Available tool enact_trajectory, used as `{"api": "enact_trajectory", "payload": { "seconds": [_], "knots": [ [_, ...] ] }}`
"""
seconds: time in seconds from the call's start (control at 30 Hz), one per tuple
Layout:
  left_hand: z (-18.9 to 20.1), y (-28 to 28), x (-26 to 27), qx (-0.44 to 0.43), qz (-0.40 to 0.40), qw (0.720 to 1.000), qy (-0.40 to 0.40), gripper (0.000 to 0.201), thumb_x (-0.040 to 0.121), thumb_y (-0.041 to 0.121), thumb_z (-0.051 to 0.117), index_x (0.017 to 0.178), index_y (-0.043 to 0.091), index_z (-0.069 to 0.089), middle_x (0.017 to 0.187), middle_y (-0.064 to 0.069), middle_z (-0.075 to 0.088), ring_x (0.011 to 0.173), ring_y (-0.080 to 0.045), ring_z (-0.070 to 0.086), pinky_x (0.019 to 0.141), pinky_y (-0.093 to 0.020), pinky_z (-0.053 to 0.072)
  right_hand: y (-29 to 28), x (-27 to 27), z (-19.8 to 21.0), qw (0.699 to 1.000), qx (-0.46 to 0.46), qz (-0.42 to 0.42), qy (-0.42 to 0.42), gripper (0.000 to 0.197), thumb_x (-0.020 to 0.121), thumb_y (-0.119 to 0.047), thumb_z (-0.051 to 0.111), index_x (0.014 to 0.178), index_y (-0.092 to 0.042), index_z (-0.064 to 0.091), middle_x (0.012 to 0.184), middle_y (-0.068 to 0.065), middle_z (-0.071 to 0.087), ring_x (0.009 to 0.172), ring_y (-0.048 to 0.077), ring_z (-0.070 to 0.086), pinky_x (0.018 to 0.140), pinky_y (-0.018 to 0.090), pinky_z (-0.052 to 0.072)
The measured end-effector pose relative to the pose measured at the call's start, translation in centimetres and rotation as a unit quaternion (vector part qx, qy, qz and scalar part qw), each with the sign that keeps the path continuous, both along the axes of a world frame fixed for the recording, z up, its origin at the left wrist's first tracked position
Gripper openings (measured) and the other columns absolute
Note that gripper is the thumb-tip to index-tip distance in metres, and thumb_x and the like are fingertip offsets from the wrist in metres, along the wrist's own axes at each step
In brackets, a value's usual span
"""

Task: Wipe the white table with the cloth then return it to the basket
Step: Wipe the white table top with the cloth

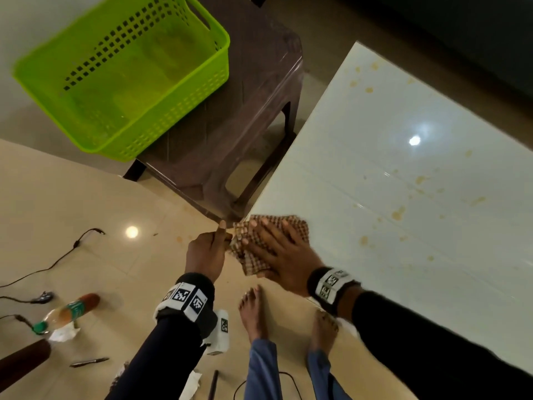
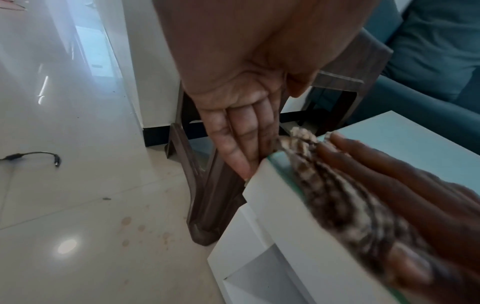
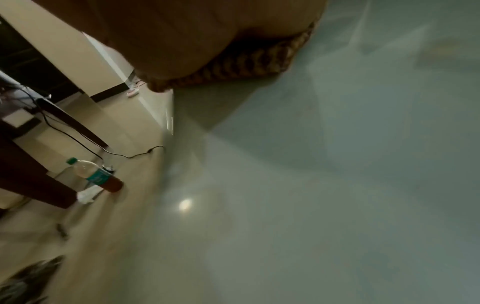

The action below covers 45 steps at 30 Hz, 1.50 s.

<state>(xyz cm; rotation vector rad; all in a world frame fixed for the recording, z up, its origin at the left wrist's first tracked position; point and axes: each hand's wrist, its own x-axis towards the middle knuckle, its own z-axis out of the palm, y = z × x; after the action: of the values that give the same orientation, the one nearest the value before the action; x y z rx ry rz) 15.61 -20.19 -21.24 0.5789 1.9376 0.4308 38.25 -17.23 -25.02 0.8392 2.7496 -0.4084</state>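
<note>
A brown checked cloth [image 1: 248, 262] lies on the near left corner of the white table [image 1: 403, 174], its edge hanging slightly over the side. My right hand [image 1: 277, 249] presses flat on it with straight, spread fingers. My left hand [image 1: 215, 241] is held against the table's edge just below the cloth, fingers straight, touching the cloth's edge without gripping it. The left wrist view shows that open left hand [image 2: 246, 133] beside the cloth [image 2: 337, 201]. In the right wrist view the cloth [image 3: 246, 63] sits under my palm. The empty green basket [image 1: 173, 111] stands on a brown stool [image 1: 245, 111].
Orange-yellow stains [image 1: 398, 213] dot the table's middle and far part. The stool stands close against the table's left corner. On the floor lie a bottle [image 1: 72, 310], cables [image 1: 57, 258], a pen [image 1: 89, 361] and tissues. My bare feet [image 1: 253, 313] stand by the table's near edge.
</note>
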Motion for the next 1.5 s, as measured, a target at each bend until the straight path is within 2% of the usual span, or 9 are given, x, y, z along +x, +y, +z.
{"api": "enact_trajectory", "payload": {
  "seconds": [0.17, 0.27, 0.43, 0.57, 0.77, 1.0, 1.23, 1.4, 1.5],
  "knots": [
    [-0.8, 0.8, -0.2, 0.001, -0.163, 0.98, 0.111, 0.037, 0.099, 0.044, 0.054, 0.084, 0.021, 0.079, 0.079, -0.006, 0.071, 0.08, -0.03, 0.067, 0.074, -0.03, 0.049, 13.3, 2.4, -0.4, 0.974, 0.034, -0.224, -0.029, 0.073, 0.106, -0.059, 0.029, 0.166, -0.027, 0.002, 0.173, 0.013, -0.003, 0.16, 0.036, -0.001, 0.125, 0.066, 0.005],
    [-1.3, 1.2, -0.6, -0.007, -0.166, 0.979, 0.116, 0.041, 0.098, 0.047, 0.057, 0.078, 0.02, 0.079, 0.08, -0.008, 0.073, 0.08, -0.031, 0.071, 0.079, -0.036, 0.055, 11.4, 0.5, -0.9, 0.95, 0.046, -0.31, -0.007, 0.075, 0.106, -0.058, 0.032, 0.166, -0.025, 0.003, 0.173, 0.016, -0.004, 0.16, 0.038, -0.004, 0.125, 0.063, -0.001],
    [0.2, 1.8, 0.4, -0.018, -0.288, 0.944, 0.159, 0.033, 0.084, 0.041, 0.053, 0.072, 0.015, 0.071, 0.083, -0.007, 0.073, 0.082, -0.033, 0.068, 0.067, -0.033, 0.046, -2.3, -1.9, -0.5, 0.998, 0.02, -0.053, 0.03, 0.082, 0.101, -0.058, 0.044, 0.166, -0.02, 0.011, 0.172, 0.018, 0.011, 0.158, 0.043, 0.008, 0.125, 0.065, 0.006],
    [0.7, 1.6, 0.9, -0.035, -0.292, 0.943, 0.158, 0.015, 0.082, 0.028, 0.061, 0.077, 0.019, 0.071, 0.081, 0.002, 0.074, 0.08, -0.027, 0.065, 0.068, -0.031, 0.048, 5.9, 0.3, -0.5, 0.995, 0.04, -0.094, -0.002, 0.074, 0.104, -0.056, 0.038, 0.166, -0.023, 0.012, 0.172, 0.017, 0.011, 0.158, 0.042, 0.008, 0.124, 0.061, 0.001],
    [0.8, 2.4, 1.6, -0.015, -0.293, 0.938, 0.183, 0.055, 0.093, 0.06, 0.05, 0.119, 0.018, 0.075, 0.118, -0.006, 0.074, 0.11, -0.032, 0.065, 0.094, -0.038, 0.05, 9.4, 0.3, -0.6, 0.939, 0.037, -0.342, 0.0, 0.075, 0.105, -0.057, 0.029, 0.166, -0.022, 0.003, 0.173, 0.018, -0.002, 0.159, 0.041, -0.002, 0.125, 0.065, 0.001],
    [1.9, 3.4, 3.2, -0.041, -0.319, 0.922, 0.214, 0.101, 0.08, 0.093, 0.008, 0.092, 0.016, 0.071, 0.102, -0.012, 0.073, 0.092, -0.035, 0.062, 0.081, -0.039, 0.046, -0.7, 1.6, -0.3, 0.998, -0.005, -0.059, 0.003, 0.073, 0.105, -0.062, 0.027, 0.166, -0.025, 0.011, 0.172, 0.015, 0.01, 0.159, 0.04, 0.007, 0.126, 0.061, -0.001],
    [1.4, 4.5, 2.8, -0.035, -0.345, 0.915, 0.207, 0.11, 0.076, 0.096, 0.005, 0.079, 0.008, 0.07, 0.082, -0.007, 0.07, 0.072, -0.023, 0.057, 0.078, -0.038, 0.041, 11.2, 3.0, -0.2, 0.919, 0.022, -0.394, 0.001, 0.073, 0.104, -0.061, 0.023, 0.166, -0.026, 0.007, 0.173, 0.016, 0.001, 0.159, 0.04, 0.0, 0.125, 0.064, 0.001],
    [1.3, 5.3, 1.3, -0.022, -0.398, 0.901, 0.168, 0.091, 0.089, 0.084, 0.018, 0.078, 0.008, 0.066, 0.074, -0.003, 0.06, 0.081, -0.031, 0.058, 0.077, -0.035, 0.038, -2.7, -1.8, 0.2, 0.978, 0.011, -0.205, 0.021, 0.08, 0.102, -0.055, 0.041, 0.166, -0.02, 0.007, 0.172, 0.019, 0.005, 0.158, 0.044, 0.002, 0.124, 0.065, -0.002],
    [0.6, 5.2, 0.6, 0.009, -0.42, 0.898, 0.131, 0.078, 0.091, 0.082, 0.027, 0.072, 0.015, 0.063, 0.07, 0.004, 0.057, 0.072, -0.022, 0.054, 0.069, -0.035, 0.038, -2.2, 0.4, -0.1, 0.995, 0.009, -0.1, 0.014, 0.075, 0.103, -0.055, 0.037, 0.166, -0.023, 0.011, 0.171, 0.015, 0.005, 0.158, 0.039, 0.008, 0.125, 0.061, 0.003]
  ]
}}
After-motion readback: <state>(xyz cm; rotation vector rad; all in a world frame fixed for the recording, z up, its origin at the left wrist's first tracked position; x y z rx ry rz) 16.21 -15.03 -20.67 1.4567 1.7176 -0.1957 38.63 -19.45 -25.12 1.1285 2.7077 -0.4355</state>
